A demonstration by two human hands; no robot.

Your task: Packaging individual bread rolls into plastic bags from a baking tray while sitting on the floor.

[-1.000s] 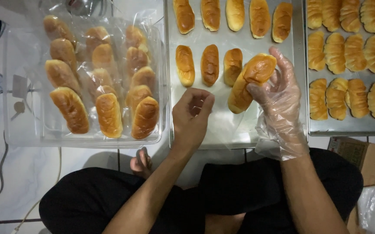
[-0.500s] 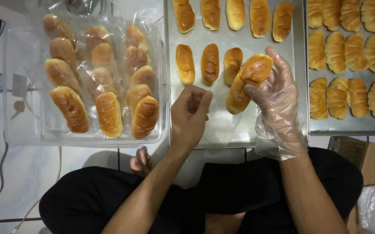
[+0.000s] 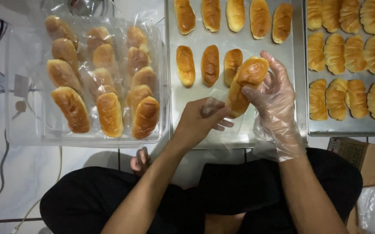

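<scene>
bagged rolls point(image 3: 105, 82) left, tray point(image 3: 239, 130) centre, pastry tray point(image 3: 352, 125) right

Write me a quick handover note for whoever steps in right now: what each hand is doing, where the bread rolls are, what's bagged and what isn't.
Right hand, in a loose clear glove, holds one long bread roll over the middle tray.
Left hand, bare, pinches a thin clear bag at the roll's lower end; the roll is not inside it yet.
Done: a dozen or so bagged rolls lie in the clear bin on the left.
Left: eight bare rolls on the middle tray, plus the ridged rolls on the right tray.
</scene>
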